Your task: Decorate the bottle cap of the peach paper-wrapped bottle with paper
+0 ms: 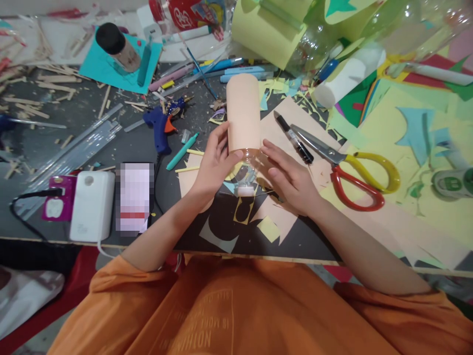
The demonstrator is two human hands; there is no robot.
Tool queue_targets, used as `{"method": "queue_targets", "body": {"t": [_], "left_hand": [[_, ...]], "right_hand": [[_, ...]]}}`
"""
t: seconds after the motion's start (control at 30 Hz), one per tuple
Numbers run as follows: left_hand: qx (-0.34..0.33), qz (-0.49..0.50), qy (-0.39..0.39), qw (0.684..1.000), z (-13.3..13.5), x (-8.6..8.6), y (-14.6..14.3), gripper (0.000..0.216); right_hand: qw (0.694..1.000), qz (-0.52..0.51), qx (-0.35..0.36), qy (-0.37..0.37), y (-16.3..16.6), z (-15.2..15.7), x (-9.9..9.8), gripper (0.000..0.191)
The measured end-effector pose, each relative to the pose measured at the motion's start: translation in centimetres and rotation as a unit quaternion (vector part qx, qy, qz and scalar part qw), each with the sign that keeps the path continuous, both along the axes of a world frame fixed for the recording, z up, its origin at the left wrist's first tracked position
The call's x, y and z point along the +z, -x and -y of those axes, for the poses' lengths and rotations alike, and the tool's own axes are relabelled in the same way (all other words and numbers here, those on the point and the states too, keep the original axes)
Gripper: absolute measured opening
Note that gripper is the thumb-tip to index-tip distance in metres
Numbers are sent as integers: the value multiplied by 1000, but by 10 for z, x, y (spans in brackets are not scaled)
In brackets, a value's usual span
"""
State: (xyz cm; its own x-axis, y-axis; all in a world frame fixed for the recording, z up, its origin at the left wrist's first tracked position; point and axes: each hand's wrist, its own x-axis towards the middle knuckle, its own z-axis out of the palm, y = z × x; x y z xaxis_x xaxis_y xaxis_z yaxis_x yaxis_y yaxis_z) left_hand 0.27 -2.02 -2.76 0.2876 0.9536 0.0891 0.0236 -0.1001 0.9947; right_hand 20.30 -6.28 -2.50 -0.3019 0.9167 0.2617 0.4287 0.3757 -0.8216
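A clear plastic bottle (247, 173) wrapped in peach paper (244, 108) lies in front of me, its neck and white cap pointing toward my body. My left hand (215, 160) grips its left side, thumb on top at the paper's lower edge and fingers along the side. On the right, my right hand (291, 180) rests with its fingers stretched out beside the bottle's shoulder; whether the fingertips touch it I cannot tell. A black pen (293, 137) and large scissors (338, 160) with one red and one yellow handle lie to the right of that hand.
Left lie a blue glue gun (158, 127), a teal marker (182, 151), a phone (134, 197), a white power bank (92, 205) and clear glue sticks (79, 155). Paper scraps (269, 228) surround the hands. Behind are a dark-capped jar (120, 47), a white roll (349, 76) and a yellow-wrapped bottle (269, 32).
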Motion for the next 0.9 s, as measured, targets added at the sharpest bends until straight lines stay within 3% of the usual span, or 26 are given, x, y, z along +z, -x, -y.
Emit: {"method": "queue_targets", "body": {"t": [0.3, 0.47, 0.57, 0.67, 0.9], "left_hand": [[16, -53, 1, 998, -1, -5, 4, 71], [103, -31, -12, 994, -3, -1, 4, 57], [160, -10, -24, 987, -7, 7, 7, 49], [176, 4, -35, 984, -11, 19, 16, 51], [129, 38, -76, 988, -11, 56, 43, 37]], "right_hand": [[997, -23, -66, 11, -2, 1, 6, 38], [999, -16, -48, -4, -3, 3, 7, 35], [999, -19, -43, -25, -2, 3, 7, 34], [998, -19, -51, -40, -2, 3, 6, 33], [994, -40, -81, -54, -5, 0, 5, 27]]}}
